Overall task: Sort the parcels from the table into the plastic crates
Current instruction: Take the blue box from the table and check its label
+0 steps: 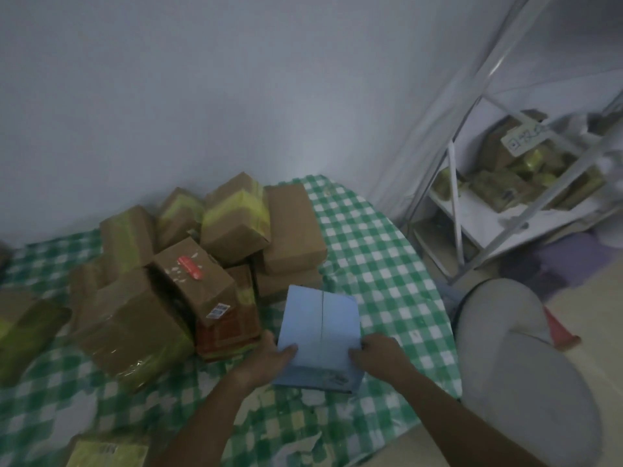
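Blue parcel (320, 335) held in both grips, left hand (269, 357) and right hand (377, 355); cardboard parcels (215, 251) behind it remain on counter (377, 264). Sorting largely outstanding.

Matt pale-blue cardboard box (320, 332) beside glossy tape-wrapped brown cardboard parcels (135, 332) on a worn green-and-white checked plastic tablecloth (371, 264).

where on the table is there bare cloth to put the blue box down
Both hands, left hand and right hand, grip the blue box. Free patches: checked cloth right of the brown parcels, out to the table's edge, and the near cloth under the forearms. Crowded: the left and back, where parcels pile against the wall.
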